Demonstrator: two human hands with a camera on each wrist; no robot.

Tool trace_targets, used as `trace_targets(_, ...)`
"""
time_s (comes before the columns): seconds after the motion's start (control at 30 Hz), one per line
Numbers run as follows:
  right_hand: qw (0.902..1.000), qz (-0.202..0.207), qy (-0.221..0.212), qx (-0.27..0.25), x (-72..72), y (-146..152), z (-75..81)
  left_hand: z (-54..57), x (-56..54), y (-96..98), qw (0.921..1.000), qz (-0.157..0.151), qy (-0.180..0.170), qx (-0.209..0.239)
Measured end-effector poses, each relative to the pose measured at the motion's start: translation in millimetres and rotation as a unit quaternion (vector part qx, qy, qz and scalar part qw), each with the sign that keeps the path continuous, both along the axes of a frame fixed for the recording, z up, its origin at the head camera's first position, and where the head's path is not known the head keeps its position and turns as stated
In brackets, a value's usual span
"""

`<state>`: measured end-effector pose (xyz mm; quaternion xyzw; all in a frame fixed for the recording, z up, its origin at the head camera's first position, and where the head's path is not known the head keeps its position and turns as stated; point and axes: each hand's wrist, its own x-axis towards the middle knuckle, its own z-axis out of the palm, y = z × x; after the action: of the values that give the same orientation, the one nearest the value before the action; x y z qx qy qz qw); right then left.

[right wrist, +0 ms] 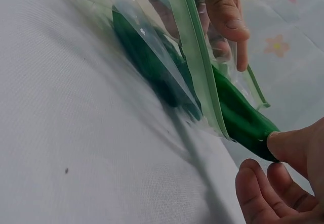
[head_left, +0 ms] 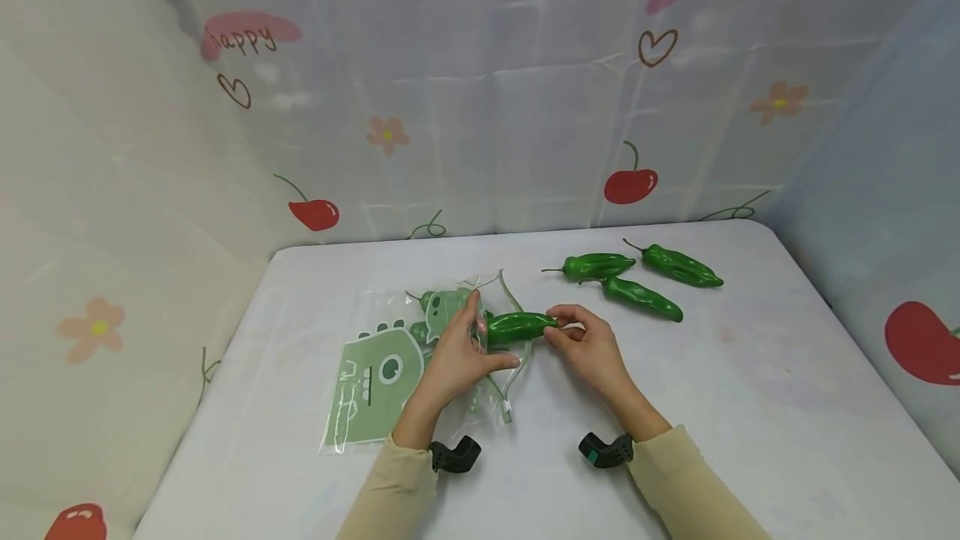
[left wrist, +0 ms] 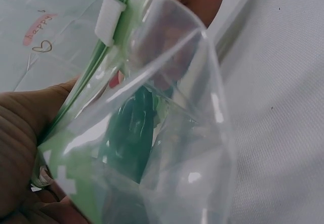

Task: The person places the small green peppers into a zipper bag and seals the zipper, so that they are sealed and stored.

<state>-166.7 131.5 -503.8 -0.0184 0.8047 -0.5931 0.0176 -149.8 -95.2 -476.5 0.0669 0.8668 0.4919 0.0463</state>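
Observation:
A clear zip bag (head_left: 375,394) with a green cartoon dinosaur print lies on the table. My left hand (head_left: 457,361) grips it near its mouth, thumb stretched toward the opening. The white slider (left wrist: 109,20) sits on the green zip strip in the left wrist view. With thumb and fingertips, my right hand (head_left: 592,348) pinches one end of a green chili pepper (head_left: 521,327). The pepper's other end goes in at the bag's mouth, past the green strip (right wrist: 197,57). More dark green peppers (right wrist: 144,57) show through the plastic, partly hidden by the print.
Three more green peppers lie at the back right of the white table (head_left: 750,407): one on the left (head_left: 598,266), one in front (head_left: 642,298) and one on the right (head_left: 681,266). A printed curtain (head_left: 487,148) hangs behind the table.

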Motion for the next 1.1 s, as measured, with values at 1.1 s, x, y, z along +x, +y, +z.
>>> trace_targets(1.1, 0.9987, 0.036, 0.023, -0.027, 4.3, -2.0, -2.5, -0.4, 1.4, -0.9, 0.9999, -0.002, 0.010, -0.008)
